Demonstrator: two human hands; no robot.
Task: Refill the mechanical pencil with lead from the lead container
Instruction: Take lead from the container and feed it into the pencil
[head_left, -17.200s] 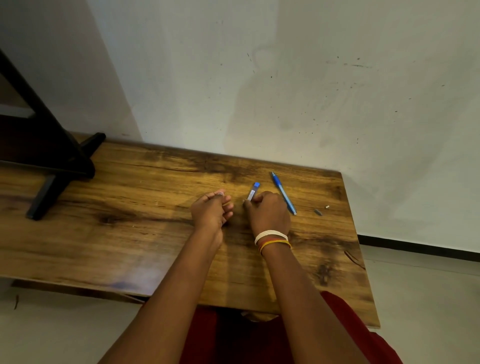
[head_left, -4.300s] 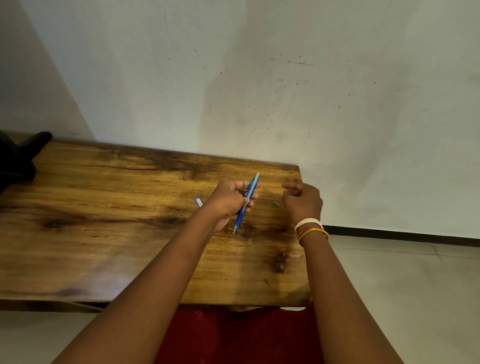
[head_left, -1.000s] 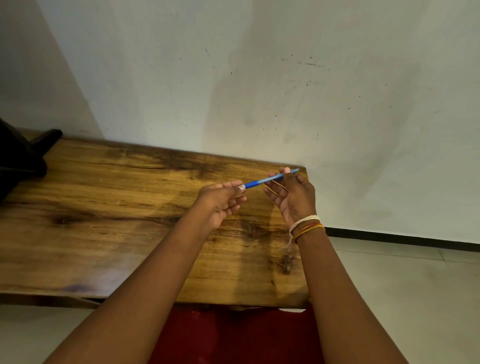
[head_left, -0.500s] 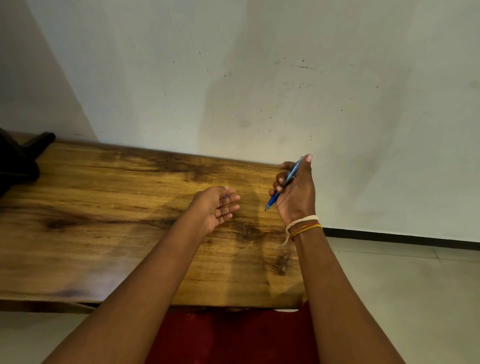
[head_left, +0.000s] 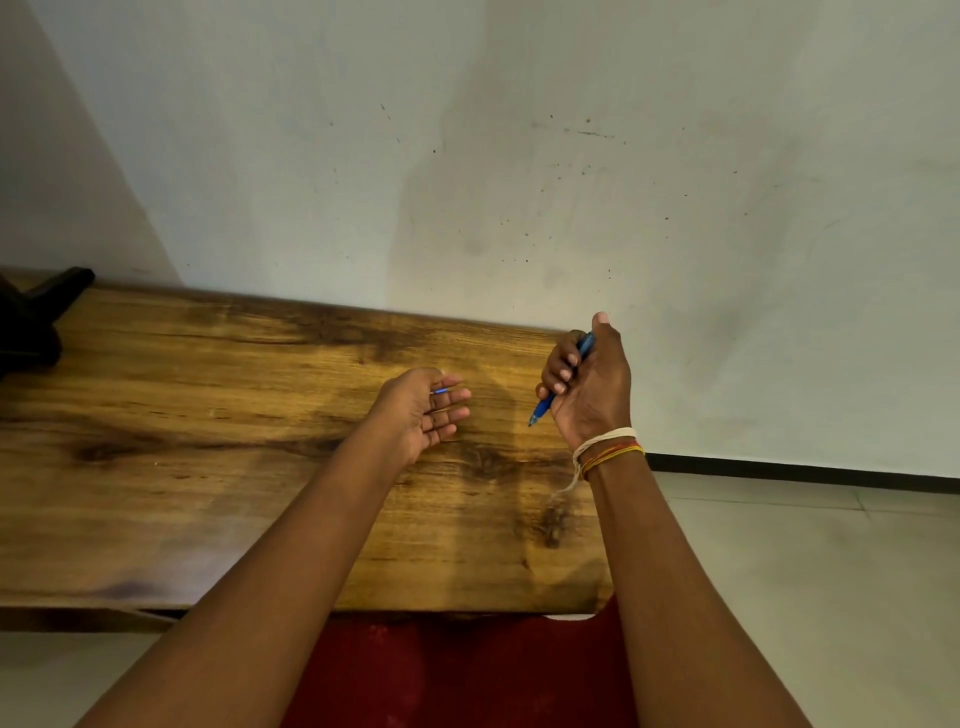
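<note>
My right hand (head_left: 589, 387) grips the blue mechanical pencil (head_left: 545, 405) above the table's right end. The pencil is tilted, its tip pointing down and to the left, and my thumb is raised over its top end. My left hand (head_left: 421, 410) hovers palm up over the wooden table (head_left: 208, 415), fingers relaxed and holding nothing. A small blue piece (head_left: 439, 391) shows at those fingers. I cannot tell whether it lies on them or on the table behind, or whether it is the lead container.
A black stand (head_left: 31, 322) sits at the table's far left end. A pale wall runs right behind the table. The table's right edge is just beyond my right hand, with tiled floor (head_left: 805, 571) past it. Red cloth (head_left: 467, 675) covers my lap.
A second ago both hands held the pencil level between them. My left hand has let go and opened palm up. My right hand now holds the pencil alone, turned tip down.
</note>
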